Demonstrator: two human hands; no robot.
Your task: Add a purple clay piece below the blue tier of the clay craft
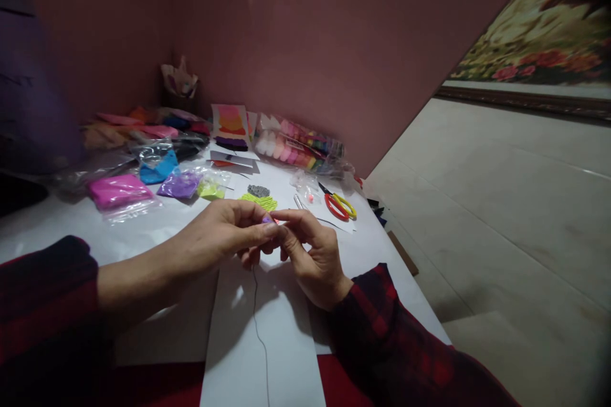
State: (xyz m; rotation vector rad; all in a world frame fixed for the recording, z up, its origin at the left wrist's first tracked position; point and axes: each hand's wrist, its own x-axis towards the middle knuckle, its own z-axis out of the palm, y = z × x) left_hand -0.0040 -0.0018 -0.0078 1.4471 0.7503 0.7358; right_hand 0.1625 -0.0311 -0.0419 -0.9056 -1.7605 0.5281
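Observation:
A small purple piece of what looks like modelling clay (266,219) sits at the fingertips of my left hand (229,229), which pinches it between thumb and finger. My right hand (317,257) meets the left at the fingertips, thumb and forefinger pressed together near the same piece. How much the right fingers grip is partly hidden. Below both hands lies a white paper sheet (281,356). A thin dark line (260,331), perhaps a thread, runs down over it from under the left fingers. Just beyond are yellow-green clay strands (258,201) and a grey textured clay piece (258,191).
Red-and-yellow scissors (340,206) lie to the right. Pink (119,192), purple (179,184) and blue (159,168) clay packets lie left. A multi-colour clay pack (298,143) and a painted card (231,124) stand at the back, before a pink panel (310,44).

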